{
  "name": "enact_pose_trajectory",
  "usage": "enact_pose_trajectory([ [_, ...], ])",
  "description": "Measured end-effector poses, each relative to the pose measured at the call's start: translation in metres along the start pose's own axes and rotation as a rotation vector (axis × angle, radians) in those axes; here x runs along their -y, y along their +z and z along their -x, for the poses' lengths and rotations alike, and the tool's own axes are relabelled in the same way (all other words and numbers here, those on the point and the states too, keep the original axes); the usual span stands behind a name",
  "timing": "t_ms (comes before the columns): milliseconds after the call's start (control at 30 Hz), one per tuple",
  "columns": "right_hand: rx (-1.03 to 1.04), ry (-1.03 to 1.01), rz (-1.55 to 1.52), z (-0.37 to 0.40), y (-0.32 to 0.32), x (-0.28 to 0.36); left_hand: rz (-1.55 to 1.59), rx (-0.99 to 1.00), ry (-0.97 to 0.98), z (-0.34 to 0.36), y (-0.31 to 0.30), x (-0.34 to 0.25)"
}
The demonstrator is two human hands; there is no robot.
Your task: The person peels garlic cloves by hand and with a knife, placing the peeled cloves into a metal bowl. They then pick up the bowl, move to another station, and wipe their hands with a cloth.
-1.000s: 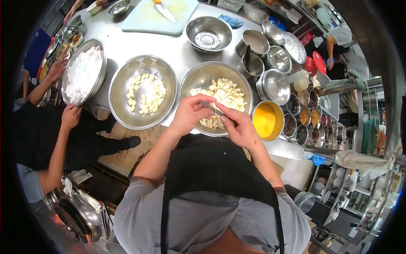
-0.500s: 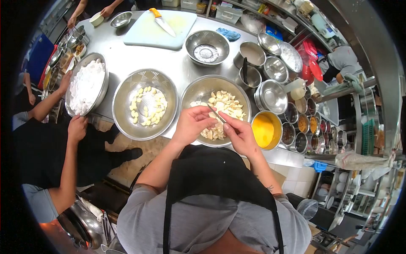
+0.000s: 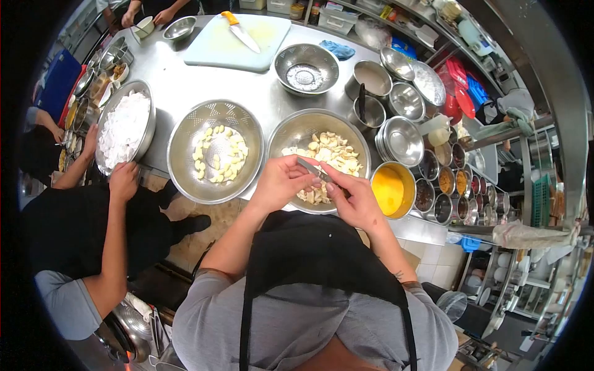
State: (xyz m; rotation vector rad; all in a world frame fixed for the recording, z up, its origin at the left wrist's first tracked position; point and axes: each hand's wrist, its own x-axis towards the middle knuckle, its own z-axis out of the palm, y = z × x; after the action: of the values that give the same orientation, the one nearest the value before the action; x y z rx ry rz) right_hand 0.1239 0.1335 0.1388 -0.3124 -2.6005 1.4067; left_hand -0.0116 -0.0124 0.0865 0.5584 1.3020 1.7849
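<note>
Over a steel bowl [image 3: 281, 133] of garlic cloves [image 3: 334, 150], some with skin on, my two hands work close together. My right hand [image 3: 354, 199] is closed around a small knife [image 3: 314, 169], its blade angled toward the left fingers. My left hand [image 3: 278, 185] is pinched right at the blade; whatever sits between its fingertips is hidden. To the left stands a perforated steel bowl [image 3: 181, 136] with peeled garlic cloves [image 3: 236, 147] spread across its bottom.
A pot of yellow liquid [image 3: 388, 190] stands close by my right hand. Farther back are a steel colander [image 3: 288, 74], stacked bowls [image 3: 402, 141] and a cutting board [image 3: 204, 52] with an orange-handled knife [image 3: 241, 32]. At left, a co-worker's hands hold a bowl of white pieces [image 3: 127, 127].
The small knife's blade has turned slightly between my fingers, while both hands stay over the same bowl. The co-worker's nearer hand has shifted along the rim of the bowl of white pieces.
</note>
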Motion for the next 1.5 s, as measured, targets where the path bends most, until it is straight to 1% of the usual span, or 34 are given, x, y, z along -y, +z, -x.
enact_pose_trajectory([
  [133,-0.021,-0.037,-0.034,-0.001,0.000,0.000,0.060,0.037,0.001,-0.001,-0.002,-0.001],
  [200,-0.017,-0.023,-0.039,0.000,0.000,0.001,0.093,0.036,0.006,-0.001,0.000,-0.004],
  [333,-0.053,-0.073,-0.020,0.000,0.002,-0.002,0.092,0.048,-0.018,-0.001,-0.003,-0.001],
  [433,-0.031,-0.117,0.066,-0.001,0.002,-0.005,0.077,0.056,-0.030,-0.001,-0.003,-0.002],
  [533,-0.033,-0.127,0.042,-0.001,0.003,-0.009,0.047,0.092,-0.020,-0.002,-0.006,-0.001],
  [633,-0.055,-0.088,-0.074,0.000,0.008,-0.015,0.041,0.113,0.001,-0.003,-0.007,0.000],
  [733,0.012,0.046,-0.225,0.001,0.007,-0.020,0.098,0.079,-0.004,-0.003,-0.003,-0.003],
  [833,0.000,0.057,-0.221,0.000,0.009,-0.022,0.109,0.050,-0.025,-0.004,-0.003,0.000],
  [933,-0.103,0.049,-0.120,-0.002,0.009,-0.020,0.092,0.080,-0.024,-0.004,-0.004,0.004],
  [1000,-0.142,0.056,-0.106,-0.005,0.007,-0.025,0.101,0.100,-0.043,-0.003,-0.004,0.000],
  [1233,-0.082,0.217,-0.114,-0.002,0.006,-0.025,0.280,0.069,-0.009,-0.007,-0.004,0.003],
  [1333,-0.104,0.235,-0.133,-0.004,0.008,-0.033,0.383,0.044,-0.012,-0.008,-0.005,0.009],
  [1400,-0.114,0.200,-0.188,-0.003,0.007,-0.028,0.399,0.022,-0.024,-0.009,-0.007,0.017],
  [1500,-0.117,0.177,-0.306,0.002,0.007,-0.018,0.466,0.043,-0.025,-0.009,-0.005,0.020],
])
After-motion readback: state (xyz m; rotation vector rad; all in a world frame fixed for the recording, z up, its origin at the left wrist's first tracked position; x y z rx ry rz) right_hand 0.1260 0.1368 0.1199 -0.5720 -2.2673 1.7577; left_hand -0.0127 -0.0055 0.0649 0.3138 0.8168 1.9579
